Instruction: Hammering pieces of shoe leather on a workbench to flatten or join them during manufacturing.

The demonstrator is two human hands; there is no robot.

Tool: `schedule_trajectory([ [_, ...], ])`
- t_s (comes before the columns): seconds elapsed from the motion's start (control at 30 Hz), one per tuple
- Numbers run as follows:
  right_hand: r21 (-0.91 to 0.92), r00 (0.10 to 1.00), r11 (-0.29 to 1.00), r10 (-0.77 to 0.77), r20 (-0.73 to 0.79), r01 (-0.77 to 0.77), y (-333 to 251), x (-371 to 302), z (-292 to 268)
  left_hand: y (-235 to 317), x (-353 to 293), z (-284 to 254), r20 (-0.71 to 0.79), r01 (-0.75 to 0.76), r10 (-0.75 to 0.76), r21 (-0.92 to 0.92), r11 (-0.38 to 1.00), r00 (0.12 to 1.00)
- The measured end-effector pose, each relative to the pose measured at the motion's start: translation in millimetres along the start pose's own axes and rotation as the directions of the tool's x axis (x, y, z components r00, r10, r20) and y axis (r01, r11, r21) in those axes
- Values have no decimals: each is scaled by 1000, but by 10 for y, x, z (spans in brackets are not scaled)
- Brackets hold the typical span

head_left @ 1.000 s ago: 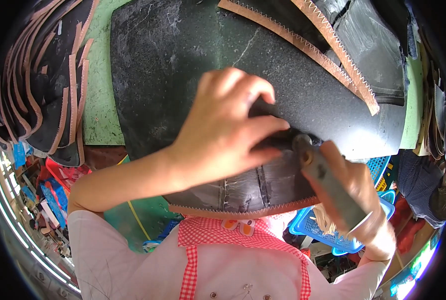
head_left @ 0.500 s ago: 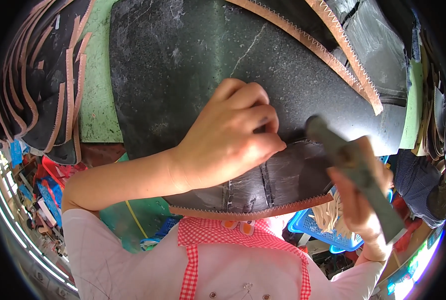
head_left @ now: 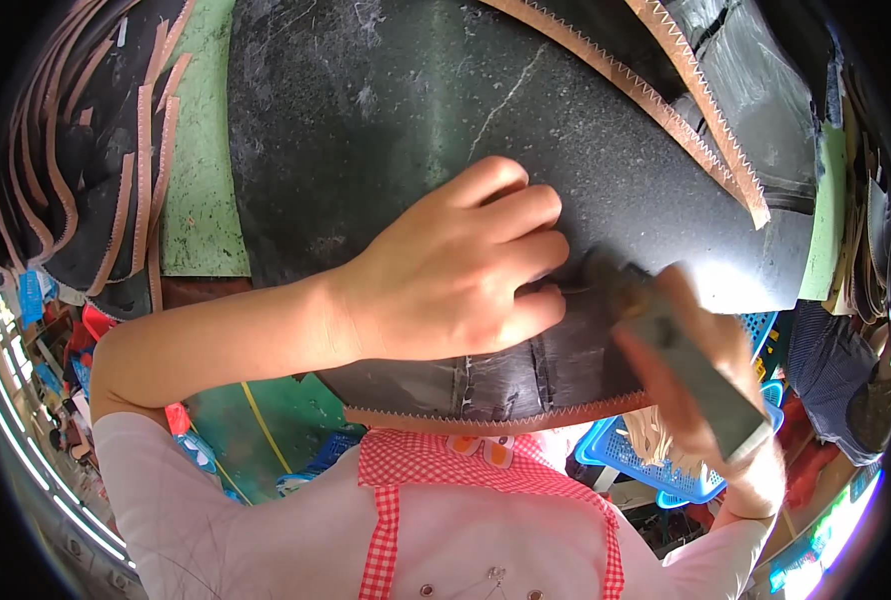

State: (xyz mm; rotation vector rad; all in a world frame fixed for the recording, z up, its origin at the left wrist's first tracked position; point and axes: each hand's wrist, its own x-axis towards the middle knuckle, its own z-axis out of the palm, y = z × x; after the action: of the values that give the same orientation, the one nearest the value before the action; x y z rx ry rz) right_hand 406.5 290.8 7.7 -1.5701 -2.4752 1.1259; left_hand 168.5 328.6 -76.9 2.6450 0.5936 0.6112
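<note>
A dark leather piece [head_left: 496, 385], edged in brown with zigzag stitching, lies on the near side of a black work mat [head_left: 366, 120]. My left hand [head_left: 476, 265] is closed at this piece's far edge, its fingers curled and pressed down; the fingertips are hidden under the hand. Just right of it, my right hand [head_left: 711, 370] grips a hammer, blurred by motion. The grey metal hammer head [head_left: 701, 370] has its dark round face low by the leather near the left fingers, and its flat end points toward me. The handle is mostly hidden by the hand.
Stitched leather pieces [head_left: 86, 150] are piled at the left, and more brown-edged strips [head_left: 706, 110] lie at the far right of the mat. Below the bench's right side stands a blue plastic basket [head_left: 656, 470] with pale scraps. Dark cloth [head_left: 836, 370] hangs at the right.
The hammer has shifted slightly left and down toward the leather. My left hand has rolled over slightly, with its knuckles now turned more to the right, at the same edge.
</note>
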Motion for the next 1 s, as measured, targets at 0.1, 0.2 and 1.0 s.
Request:
schedule_trajectory([
  [0.1, 30, 994, 996, -89, 63, 87, 86, -11, 102, -111, -9, -29, 48, 191, -185, -217, 957, 982],
  [0.2, 186, 998, 982, 37, -47, -28, 98, -15, 99, -82, -67, -67, 28, -2, 3, -36, 999, 1000],
  [1.0, 302, 987, 941, -132, -88, 153, 54, 95, 288, 136, -417, -46, -125, 348, -364, -136, 928, 923],
])
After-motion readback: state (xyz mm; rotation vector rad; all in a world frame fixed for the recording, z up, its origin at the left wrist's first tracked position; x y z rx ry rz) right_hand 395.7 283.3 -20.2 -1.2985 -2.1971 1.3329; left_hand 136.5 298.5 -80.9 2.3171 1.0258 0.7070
